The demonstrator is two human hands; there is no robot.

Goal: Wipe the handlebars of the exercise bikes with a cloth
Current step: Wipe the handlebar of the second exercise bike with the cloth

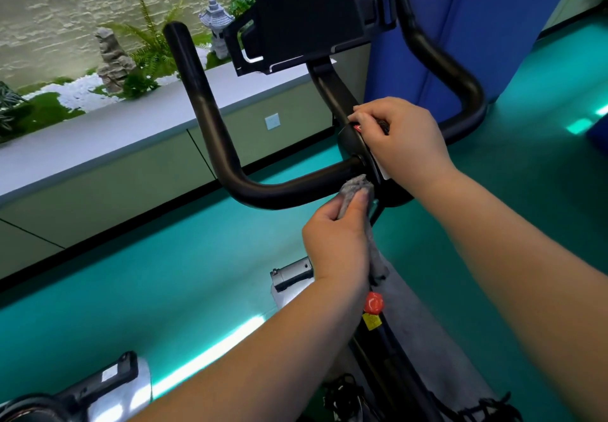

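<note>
Teal floor (204, 257) below; the left hand (335, 240) has its grip clenched on the grey cloth (357, 188), pressed to the handlebar (289, 188) beside the stem. The right hand (401, 145) clasps the centre clamp. That dangling cloth tail could catch the red knob (374, 302).

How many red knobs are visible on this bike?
1: the red knob sits on the frame, below the left hand holding the cloth. Others may be hidden.

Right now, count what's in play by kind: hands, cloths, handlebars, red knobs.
Hands: 2, left hand gripping the cloth, right hand on the bar's centre
Cloths: 1, grey cloth
Handlebars: 1, black handlebar
Red knobs: 1, red knob
Total: 5
</note>
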